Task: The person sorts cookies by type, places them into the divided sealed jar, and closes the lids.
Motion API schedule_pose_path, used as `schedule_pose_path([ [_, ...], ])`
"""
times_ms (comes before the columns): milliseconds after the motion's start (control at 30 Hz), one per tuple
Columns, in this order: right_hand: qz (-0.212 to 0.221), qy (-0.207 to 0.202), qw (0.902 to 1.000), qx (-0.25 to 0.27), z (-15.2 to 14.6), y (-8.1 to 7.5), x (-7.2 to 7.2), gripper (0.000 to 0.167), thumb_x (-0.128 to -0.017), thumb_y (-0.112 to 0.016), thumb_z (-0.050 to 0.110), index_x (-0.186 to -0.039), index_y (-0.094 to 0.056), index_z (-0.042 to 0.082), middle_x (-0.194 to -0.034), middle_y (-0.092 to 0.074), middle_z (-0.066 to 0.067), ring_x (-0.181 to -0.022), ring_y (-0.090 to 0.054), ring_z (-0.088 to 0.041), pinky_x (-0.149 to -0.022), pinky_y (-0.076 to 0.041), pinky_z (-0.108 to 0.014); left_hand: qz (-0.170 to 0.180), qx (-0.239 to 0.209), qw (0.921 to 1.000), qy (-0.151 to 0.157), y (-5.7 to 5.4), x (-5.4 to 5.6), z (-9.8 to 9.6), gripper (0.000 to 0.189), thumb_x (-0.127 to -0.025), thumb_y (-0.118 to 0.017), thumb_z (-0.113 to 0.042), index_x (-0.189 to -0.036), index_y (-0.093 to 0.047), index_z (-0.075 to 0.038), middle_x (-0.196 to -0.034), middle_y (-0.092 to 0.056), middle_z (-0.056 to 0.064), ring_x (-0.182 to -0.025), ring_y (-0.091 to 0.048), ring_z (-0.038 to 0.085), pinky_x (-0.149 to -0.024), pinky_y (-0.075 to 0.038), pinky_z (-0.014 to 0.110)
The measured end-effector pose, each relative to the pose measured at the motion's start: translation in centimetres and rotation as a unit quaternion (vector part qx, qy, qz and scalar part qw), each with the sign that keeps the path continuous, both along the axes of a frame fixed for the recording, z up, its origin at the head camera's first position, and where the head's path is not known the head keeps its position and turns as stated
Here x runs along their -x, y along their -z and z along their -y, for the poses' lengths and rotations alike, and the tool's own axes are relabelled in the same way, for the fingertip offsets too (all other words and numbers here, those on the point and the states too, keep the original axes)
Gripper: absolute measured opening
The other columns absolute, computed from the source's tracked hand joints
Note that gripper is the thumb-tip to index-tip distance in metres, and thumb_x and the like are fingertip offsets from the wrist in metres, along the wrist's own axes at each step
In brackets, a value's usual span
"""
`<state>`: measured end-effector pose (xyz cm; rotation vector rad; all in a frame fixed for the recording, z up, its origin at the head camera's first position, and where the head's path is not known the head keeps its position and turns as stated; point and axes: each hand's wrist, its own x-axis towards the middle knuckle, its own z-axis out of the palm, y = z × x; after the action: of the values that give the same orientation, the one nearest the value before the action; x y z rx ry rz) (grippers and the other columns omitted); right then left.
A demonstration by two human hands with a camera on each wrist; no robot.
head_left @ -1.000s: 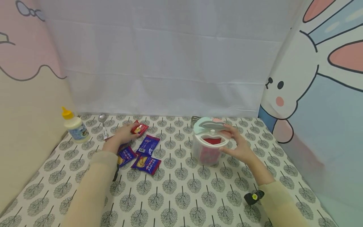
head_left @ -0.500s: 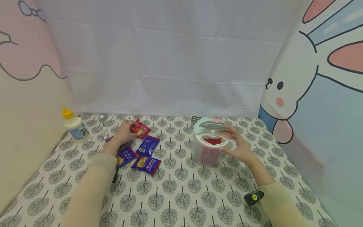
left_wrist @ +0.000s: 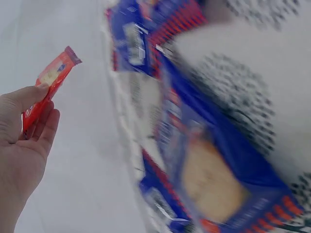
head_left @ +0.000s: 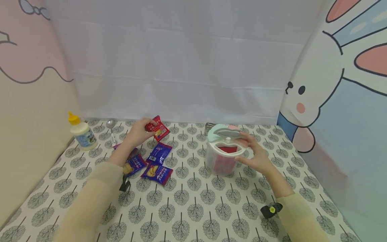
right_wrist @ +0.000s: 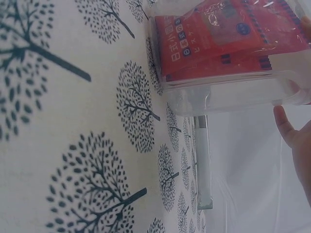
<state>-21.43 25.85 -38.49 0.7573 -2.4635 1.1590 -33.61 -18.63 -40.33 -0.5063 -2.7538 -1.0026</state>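
Observation:
My left hand (head_left: 139, 131) pinches a red snack packet (head_left: 161, 130) between thumb and fingers, above the table's back left. The left wrist view shows that packet (left_wrist: 51, 75) tilted against the white backdrop. Several blue snack packets (head_left: 158, 153) lie on the cloth below and beside the hand. My right hand (head_left: 257, 158) holds the lid of a clear plastic storage container (head_left: 213, 161), fingers at its raised flap (head_left: 228, 133) and thumb near the rim. Red packets (right_wrist: 209, 43) show through the container's wall in the right wrist view.
A bottle with a yellow nozzle cap (head_left: 84, 136) stands at the back left, beside a spoon (head_left: 111, 125). Behind the container lies a slotted spatula (head_left: 208, 127), partly hidden. A white curtain (head_left: 181, 67) hangs along the table's back edge.
My left hand has lifted the red packet from the cloth and moved it slightly up and to the right. The right hand and the container have stayed in place.

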Motion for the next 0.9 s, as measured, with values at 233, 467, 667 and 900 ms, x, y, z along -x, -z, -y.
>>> schedule_pose_path([
  [233, -0.002, -0.003, 1.0, 0.003, 0.6, -0.9, -0.8, 0.088, -0.066, -0.076, -0.005, -0.141, -0.031, 0.002, -0.126, -0.052, -0.024, -0.116, -0.045, -0.005, -0.099, -0.036, -0.062, -0.045, -0.036, 0.9973, 0.047, -3.7, -2.3, -2.3, 0.03, -0.085, -0.07, -0.012, -0.115, -0.062, -0.011, -0.115, -0.056, 0.007, -0.097, -0.057, 0.023, -0.088, -0.052, 0.04],
  [467, 0.001, -0.004, 0.9999, 0.012, 0.7, -0.8, -0.7, 0.087, -0.066, -0.076, -0.005, -0.141, -0.031, 0.002, -0.128, -0.052, -0.024, -0.116, -0.043, -0.001, -0.099, -0.036, -0.062, -0.089, -0.089, 0.9869, 0.101, -7.0, -5.6, -5.1, 0.029, -0.084, -0.071, -0.009, -0.112, -0.063, -0.011, -0.116, -0.057, 0.004, -0.093, -0.058, 0.017, -0.083, -0.054, 0.033],
  [667, 0.001, -0.009, 0.9998, 0.017, 0.7, -0.8, -0.7, 0.087, -0.065, -0.075, -0.007, -0.14, -0.031, 0.0, -0.126, -0.052, -0.026, -0.115, -0.043, 0.0, -0.098, -0.035, -0.063, -0.127, -0.145, 0.9686, 0.157, -8.1, -8.0, -7.9, 0.031, -0.08, -0.073, -0.002, -0.11, -0.064, -0.007, -0.116, -0.057, 0.006, -0.095, -0.058, 0.017, -0.077, -0.055, 0.022],
  [900, 0.006, -0.002, 1.0, 0.001, -0.9, 1.6, 1.1, 0.094, -0.067, -0.079, 0.002, -0.146, -0.029, 0.013, -0.13, -0.052, -0.017, -0.119, -0.046, -0.014, -0.101, -0.035, -0.06, -0.141, -0.2, 0.945, 0.217, -8.5, -10.2, -11.3, 0.036, -0.079, -0.073, 0.0, -0.113, -0.062, -0.008, -0.116, -0.057, 0.003, -0.098, -0.059, 0.015, -0.078, -0.056, 0.02],
])
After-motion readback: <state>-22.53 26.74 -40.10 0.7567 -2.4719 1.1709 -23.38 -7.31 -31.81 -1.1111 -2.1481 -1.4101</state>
